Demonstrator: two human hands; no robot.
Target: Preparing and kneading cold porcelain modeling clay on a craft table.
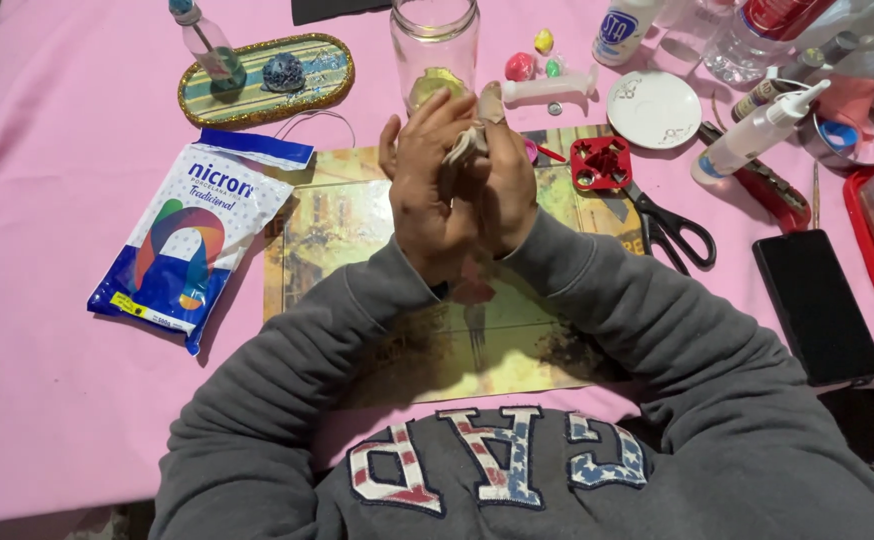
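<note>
I count two hands pressed together over one picture-printed work mat (357, 230) — my left hand (427, 190) and right hand (502, 185) both pinch one small pale lump of clay (467, 145). Beside them: one clear glass jar (434, 45), one black-handled pair of scissors (672, 230), one blue-and-white clay packet (192, 240), one black phone (817, 305). The lump is mostly hidden between the fingers; its shape I cannot make out.

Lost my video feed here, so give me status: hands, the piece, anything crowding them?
Left hand and right hand pressed together, both closed on small beige clay lump. Held above picture mat. Clear glass jar just beyond fingertips; black-handled scissors to the right.
</note>
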